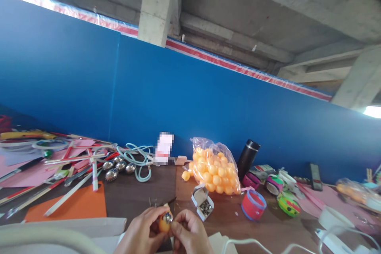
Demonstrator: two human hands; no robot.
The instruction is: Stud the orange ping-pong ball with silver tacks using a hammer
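Observation:
Low in the middle of the head view, my left hand (pixel 142 231) is closed around an orange ball (pixel 164 225). A shiny silver piece (pixel 168 217) shows on the ball's upper side. My right hand (pixel 190 231) touches the silver piece from the right, thumb and fingers pinched together; whatever may be between those fingertips is too small to make out. Just beyond my hands stands an opened small white box (pixel 201 213) with little metal bits inside. Behind it sits a clear plastic bag (pixel 216 170) full of orange balls, with a loose orange ball (pixel 185 176) beside it.
Several shiny silver balls (pixel 112 174) lie left, near a pale blue cable (pixel 143 174) and an orange sheet (pixel 74 204). Right are a black bottle (pixel 247 158), a red tape roll (pixel 253 206) and white cables (pixel 247 242). A blue partition (pixel 178 95) closes off the back.

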